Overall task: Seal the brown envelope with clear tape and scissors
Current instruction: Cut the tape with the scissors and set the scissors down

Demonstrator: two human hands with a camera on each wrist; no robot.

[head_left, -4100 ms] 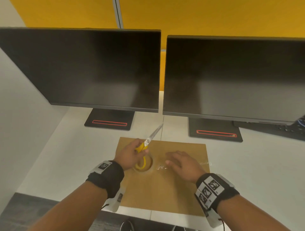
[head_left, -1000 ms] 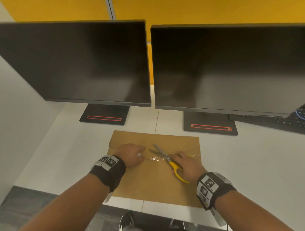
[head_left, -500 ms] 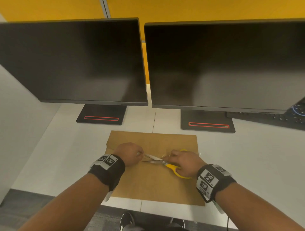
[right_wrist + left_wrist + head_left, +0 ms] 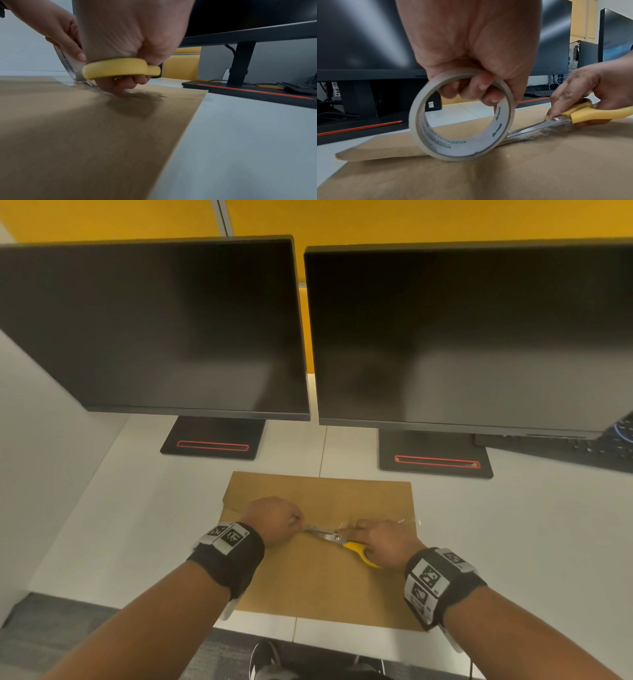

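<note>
Brown envelope (image 4: 318, 577) lies flat on the white surface (image 4: 513, 542), near edge, in front of the two dark monitors (image 4: 154, 320).

Left hand (image 4: 272, 518) holds the tape roll (image 4: 462, 115) upright, on edge, over the left part of the envelope; fingers (image 4: 477, 86) curled through the core, thumb side over the rim. The roll's bottom edge looks to touch the paper, though motion blur makes contact hard to confirm.

Right hand (image 4: 380, 541) grips the yellow-handled scissors (image 4: 556, 121), fingers wrapped through the loops, one fingertip down on the envelope. Blades point left toward the roll, nearly closed, on the clear tape strip (image 4: 530, 135) just beside the roll. The strip runs right from there along the flap line, wrinkled and shiny, and overhangs the envelope's right edge slightly.

Hands are close together, not touching. Both wrists carry black bands with printed markers (image 4: 428, 580). A dark keyboard (image 4: 599, 450) sits far right, partly under the right monitor. Yellow wall (image 4: 411, 220) behind.
</note>
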